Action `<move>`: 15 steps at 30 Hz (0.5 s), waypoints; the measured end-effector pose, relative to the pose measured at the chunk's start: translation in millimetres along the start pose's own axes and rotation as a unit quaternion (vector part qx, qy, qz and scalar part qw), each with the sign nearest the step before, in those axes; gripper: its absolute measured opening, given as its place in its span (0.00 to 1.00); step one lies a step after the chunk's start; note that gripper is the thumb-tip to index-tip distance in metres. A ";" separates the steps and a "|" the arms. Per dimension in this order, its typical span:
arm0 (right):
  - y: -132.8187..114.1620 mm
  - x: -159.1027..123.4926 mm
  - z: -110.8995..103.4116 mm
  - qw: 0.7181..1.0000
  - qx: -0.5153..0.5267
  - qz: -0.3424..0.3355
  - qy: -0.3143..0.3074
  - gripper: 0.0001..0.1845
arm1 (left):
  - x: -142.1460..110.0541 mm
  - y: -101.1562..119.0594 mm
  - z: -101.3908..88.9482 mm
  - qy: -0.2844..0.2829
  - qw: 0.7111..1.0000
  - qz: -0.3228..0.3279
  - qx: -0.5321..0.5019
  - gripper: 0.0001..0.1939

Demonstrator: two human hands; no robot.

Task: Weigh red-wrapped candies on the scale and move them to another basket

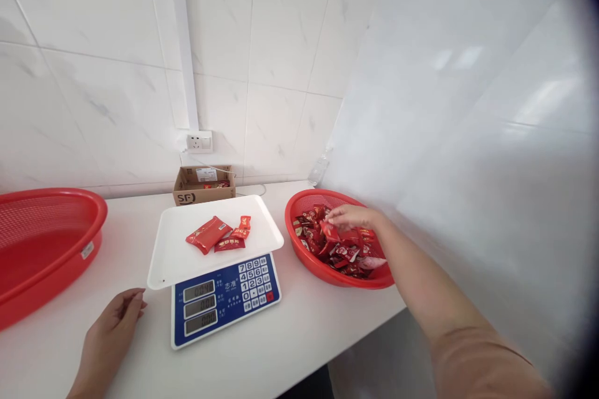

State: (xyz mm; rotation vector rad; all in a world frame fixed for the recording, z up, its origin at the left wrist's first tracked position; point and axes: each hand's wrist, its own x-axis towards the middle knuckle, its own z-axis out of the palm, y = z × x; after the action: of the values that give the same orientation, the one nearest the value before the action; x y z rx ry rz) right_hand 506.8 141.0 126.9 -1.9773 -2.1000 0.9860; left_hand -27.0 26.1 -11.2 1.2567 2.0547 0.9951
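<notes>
My right hand (349,216) reaches over a red plastic basket (299,249) and pinches a small red snack packet (330,232) above the pile inside. Several other red packets (346,252) fill the basket, some with white or gold print. My left hand (116,318) rests on the table, fingers curled together with nothing visible in them, just beside the near left corner of the scale's white tray (173,249). On that tray lie a larger red packet (209,234) and a few small red packets (230,243). The digital scale (226,299) has a blue panel with keys and three displays.
A big red basket (88,224) stands at the left. Behind the scale is an open cardboard box (204,187) with some packets in it, below a wall socket (199,141). A pale panel (468,137) borders the white table (253,368) on the right.
</notes>
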 end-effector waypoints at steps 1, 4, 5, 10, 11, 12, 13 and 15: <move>0.5 -0.3 -1.0 1.000 -0.008 0.019 -0.017 0.17 | 0.5 0.3 -0.1 0.000 1.000 -0.001 0.002 0.19; -0.5 9.9 5.2 0.992 -0.103 0.049 0.053 0.18 | 1.0 3.1 -0.5 0.000 1.000 -0.011 0.009 0.18; -1.6 16.2 9.8 0.986 -0.130 0.048 0.088 0.19 | 0.9 4.1 -0.7 0.000 1.000 -0.015 0.010 0.18; -10.3 47.9 35.1 0.973 -0.195 0.054 0.108 0.25 | -1.3 5.5 -1.3 0.003 1.000 -0.019 0.002 0.18; -12.2 52.1 38.2 0.972 -0.205 0.057 0.096 0.24 | -1.7 5.2 -1.3 0.003 1.000 -0.020 0.000 0.18; -13.9 55.3 40.2 0.971 -0.214 0.059 0.082 0.24 | -2.1 4.9 -1.2 0.002 1.000 -0.021 0.001 0.18; -15.3 57.4 41.2 0.971 -0.223 0.061 0.069 0.23 | -2.2 4.6 -1.0 0.001 1.000 -0.022 0.002 0.18; -17.0 58.2 40.8 0.969 -0.235 0.062 0.039 0.20 | -1.8 3.8 -0.4 0.004 1.000 -0.019 0.004 0.19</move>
State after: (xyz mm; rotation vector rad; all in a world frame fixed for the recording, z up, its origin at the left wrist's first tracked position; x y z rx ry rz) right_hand 463.4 179.8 82.8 -2.3323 -2.3550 0.4318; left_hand -24.6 25.4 -7.8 1.2153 2.0831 0.9759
